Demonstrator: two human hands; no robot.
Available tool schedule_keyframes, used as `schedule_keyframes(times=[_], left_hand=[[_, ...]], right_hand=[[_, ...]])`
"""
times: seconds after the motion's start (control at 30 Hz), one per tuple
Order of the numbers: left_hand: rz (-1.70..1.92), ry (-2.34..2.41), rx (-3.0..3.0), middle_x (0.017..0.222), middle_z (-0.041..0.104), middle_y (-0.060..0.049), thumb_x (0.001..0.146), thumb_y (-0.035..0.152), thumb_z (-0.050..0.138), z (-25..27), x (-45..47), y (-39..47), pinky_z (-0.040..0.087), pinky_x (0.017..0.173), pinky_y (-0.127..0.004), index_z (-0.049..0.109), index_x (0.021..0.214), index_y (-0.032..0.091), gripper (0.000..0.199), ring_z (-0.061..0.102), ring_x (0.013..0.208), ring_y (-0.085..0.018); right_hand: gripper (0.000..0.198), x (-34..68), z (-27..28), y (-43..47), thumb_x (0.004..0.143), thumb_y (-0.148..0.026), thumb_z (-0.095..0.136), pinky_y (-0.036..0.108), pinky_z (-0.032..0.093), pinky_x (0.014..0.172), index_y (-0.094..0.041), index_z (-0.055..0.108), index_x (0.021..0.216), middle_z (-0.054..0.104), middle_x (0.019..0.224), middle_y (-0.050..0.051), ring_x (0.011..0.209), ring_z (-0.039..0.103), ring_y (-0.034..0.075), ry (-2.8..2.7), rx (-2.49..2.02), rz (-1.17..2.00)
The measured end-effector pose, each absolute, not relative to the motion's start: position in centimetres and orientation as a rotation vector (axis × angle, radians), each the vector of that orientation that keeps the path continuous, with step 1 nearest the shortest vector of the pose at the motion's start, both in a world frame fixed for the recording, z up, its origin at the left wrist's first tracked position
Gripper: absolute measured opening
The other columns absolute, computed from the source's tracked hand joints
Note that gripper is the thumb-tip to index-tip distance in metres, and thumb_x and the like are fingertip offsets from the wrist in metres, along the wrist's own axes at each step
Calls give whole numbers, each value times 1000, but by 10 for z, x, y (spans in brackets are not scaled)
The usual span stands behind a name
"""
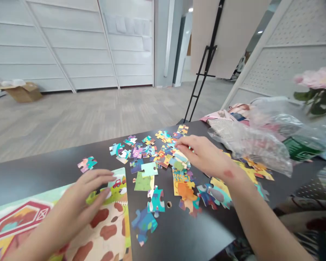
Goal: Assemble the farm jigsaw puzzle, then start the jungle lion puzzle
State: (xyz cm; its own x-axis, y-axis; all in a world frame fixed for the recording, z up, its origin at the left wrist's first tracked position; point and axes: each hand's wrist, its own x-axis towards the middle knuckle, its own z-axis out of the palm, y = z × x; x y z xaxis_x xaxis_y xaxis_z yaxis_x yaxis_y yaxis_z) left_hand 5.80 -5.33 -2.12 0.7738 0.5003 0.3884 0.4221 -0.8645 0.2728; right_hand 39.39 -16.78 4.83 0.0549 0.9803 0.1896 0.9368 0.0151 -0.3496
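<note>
My left hand [78,203] hovers over or rests on a farm-picture puzzle board [108,232] at the lower left; its fingers are spread and nothing shows between them. The board shows a red barn, a cow's spotted body and a small red tractor. My right hand [203,152] reaches over a loose heap of colourful jigsaw pieces [161,157]. Its fingertips are drawn together at the heap, and what they hold, if anything, is hidden. A green piece [143,181] and a teal piece [156,200] lie between my hands. Near the board's top edge is a pink and teal piece [87,164].
Crumpled clear plastic bags [258,137] and pink flowers [317,78] crowd the dark table's [192,235] right side. Beyond the table stand a black easel [203,72], white shelving [78,47] and a cardboard box [23,92] on the floor.
</note>
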Motion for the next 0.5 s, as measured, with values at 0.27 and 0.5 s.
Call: schedule_keyframes(times=[0.27,0.5], left_hand=[[637,260,3138,133,67,2,94,37,60,-55,104,-161,53,95,-23,49,145,35,52,64,117,-19],[856,483,3236,137,64,-4,90,44,62,-77,129,-191,50,89,-29,57,138,25,52,59,121,-23]], right_hand=[[40,338,-43,-295,90,-23,55,51,49,90,-26,67,127,68,132,8,122,58,37,-1985,-2012,-374],[45,334,-85,-326,87,-24,58,36,54,77,-33,64,131,66,135,5,113,68,28,-2115,-1852,-651]])
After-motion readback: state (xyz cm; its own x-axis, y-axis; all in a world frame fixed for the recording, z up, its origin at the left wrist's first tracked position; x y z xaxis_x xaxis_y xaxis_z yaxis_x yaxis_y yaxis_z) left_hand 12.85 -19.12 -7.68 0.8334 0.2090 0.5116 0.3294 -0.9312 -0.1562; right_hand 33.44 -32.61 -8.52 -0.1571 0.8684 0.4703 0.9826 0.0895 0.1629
